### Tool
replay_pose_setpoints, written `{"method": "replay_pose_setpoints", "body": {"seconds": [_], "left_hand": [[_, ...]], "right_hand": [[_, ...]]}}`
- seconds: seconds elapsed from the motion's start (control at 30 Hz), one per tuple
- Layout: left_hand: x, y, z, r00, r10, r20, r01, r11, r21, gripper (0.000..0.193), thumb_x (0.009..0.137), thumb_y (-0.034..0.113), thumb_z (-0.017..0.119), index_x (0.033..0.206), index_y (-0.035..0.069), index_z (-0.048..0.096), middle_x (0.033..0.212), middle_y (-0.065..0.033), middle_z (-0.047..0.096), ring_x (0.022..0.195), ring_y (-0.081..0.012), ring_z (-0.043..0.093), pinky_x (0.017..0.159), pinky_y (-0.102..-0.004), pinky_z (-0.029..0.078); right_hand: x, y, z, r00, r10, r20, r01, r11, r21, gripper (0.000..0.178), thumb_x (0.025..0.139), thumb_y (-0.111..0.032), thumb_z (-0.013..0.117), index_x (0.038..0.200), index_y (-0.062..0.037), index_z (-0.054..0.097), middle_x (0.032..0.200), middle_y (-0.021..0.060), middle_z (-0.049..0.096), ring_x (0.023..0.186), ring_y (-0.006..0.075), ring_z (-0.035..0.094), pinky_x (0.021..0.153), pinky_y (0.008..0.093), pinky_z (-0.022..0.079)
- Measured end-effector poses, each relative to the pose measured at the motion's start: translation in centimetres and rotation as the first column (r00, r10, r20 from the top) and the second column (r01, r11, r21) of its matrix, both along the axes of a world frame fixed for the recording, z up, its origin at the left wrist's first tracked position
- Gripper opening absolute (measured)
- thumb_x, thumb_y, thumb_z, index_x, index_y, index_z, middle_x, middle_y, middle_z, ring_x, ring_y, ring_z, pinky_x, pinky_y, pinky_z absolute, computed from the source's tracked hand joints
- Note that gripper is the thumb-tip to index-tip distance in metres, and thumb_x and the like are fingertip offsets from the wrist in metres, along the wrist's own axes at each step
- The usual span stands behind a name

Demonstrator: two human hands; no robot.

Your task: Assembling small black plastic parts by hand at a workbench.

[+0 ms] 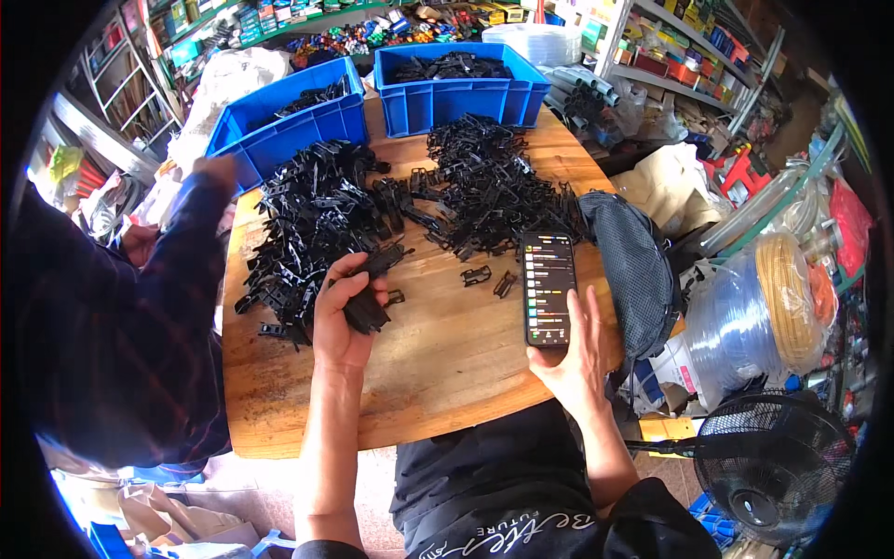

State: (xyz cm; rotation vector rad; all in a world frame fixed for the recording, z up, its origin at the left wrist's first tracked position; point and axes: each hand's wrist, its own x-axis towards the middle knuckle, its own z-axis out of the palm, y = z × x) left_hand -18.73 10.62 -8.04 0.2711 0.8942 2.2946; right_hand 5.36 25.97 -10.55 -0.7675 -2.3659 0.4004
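My left hand [343, 312] is closed around a small stack of black plastic clips [366, 312], with another black plastic piece [384, 259] at its fingertips. It is raised over the wooden table, beside the left heap of black plastic clips [312, 210]. My right hand [577, 359] grips the lower right corner of a black smartphone [548, 289], thumb at the bottom edge and fingers along the right side. The phone's screen is lit with a list. Two loose clips [476, 276] lie left of the phone. A second heap of clips [484, 182] sits beyond it.
Two blue bins [456, 104] holding black parts stand at the table's [428, 391] far edge. A dark mesh bag [633, 270] lies at the right edge. Another person's sleeve [177, 270] is at the left, a hand near the left bin. A black fan [773, 466] stands lower right.
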Motion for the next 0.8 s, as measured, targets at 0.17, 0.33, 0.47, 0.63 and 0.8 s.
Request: {"method": "replay_pose_setpoints", "body": {"seconds": [0.17,0.33,0.47,0.63,0.8], "left_hand": [[-0.1,0.2,0.2,1.0,-0.025,0.017,0.024,0.999,0.045,0.024,0.078,0.0,0.051,0.102,0.0,0.054,0.086,-0.0135,0.056,0.073,-0.0195,0.056,0.063,-0.0281,0.049],[-0.1,0.1,0.3,0.999,-0.04,0.004,0.04,0.996,0.076,0.023,0.079,0.0,0.051,0.102,0.001,0.055,0.086,-0.0127,0.056,0.073,-0.019,0.056,0.062,-0.0278,0.049],[-1.6,-1.5,0.7,0.997,0.03,0.064,-0.037,0.993,0.112,0.023,0.081,0.006,0.054,0.104,0.003,0.055,0.085,-0.0107,0.055,0.072,-0.0176,0.054,0.062,-0.0288,0.047],[-2.7,-2.4,0.4,0.982,0.019,0.186,-0.067,0.965,0.255,0.021,0.082,0.009,0.055,0.102,0.003,0.055,0.081,-0.0077,0.052,0.069,-0.0165,0.049,0.059,-0.0279,0.045],[-2.9,-1.8,0.2,0.976,-0.028,0.215,-0.022,0.974,0.227,0.012,0.081,0.01,0.055,0.091,0.004,0.056,0.078,-0.0073,0.054,0.065,-0.016,0.052,0.056,-0.028,0.048]], "right_hand": [[1.2,0.6,-0.1,0.999,-0.033,0.002,0.033,0.999,0.002,0.093,0.061,-0.022,0.079,0.138,-0.0087,0.027,0.141,0.0223,0.021,0.126,0.0398,0.031,0.101,0.048,0.031],[-1.4,0.6,-0.6,0.997,-0.02,0.077,0.022,0.999,-0.028,0.099,0.063,-0.033,0.079,0.14,-0.0081,0.021,0.144,0.0234,0.011,0.13,0.0411,0.021,0.103,0.0474,0.028],[-0.9,0.4,-0.4,0.997,-0.076,0.005,0.076,0.997,0.009,0.088,0.063,-0.017,0.076,0.137,-0.0092,0.029,0.142,0.0229,0.019,0.131,0.037,0.023,0.103,0.0439,0.03],[-2.7,-2.1,2.3,0.993,0.088,0.075,-0.103,0.968,0.23,0.073,0.065,-0.018,0.076,0.129,-0.0082,0.042,0.141,0.0177,0.028,0.118,0.0387,0.038,0.099,0.0453,0.031],[-13.3,-4.1,1.1,0.837,0.545,0.057,-0.545,0.818,0.185,0.028,0.076,-0.01,0.063,0.101,-0.0007,0.056,0.109,0.0156,0.054,0.097,0.0302,0.048,0.087,0.0405,0.038]]}}
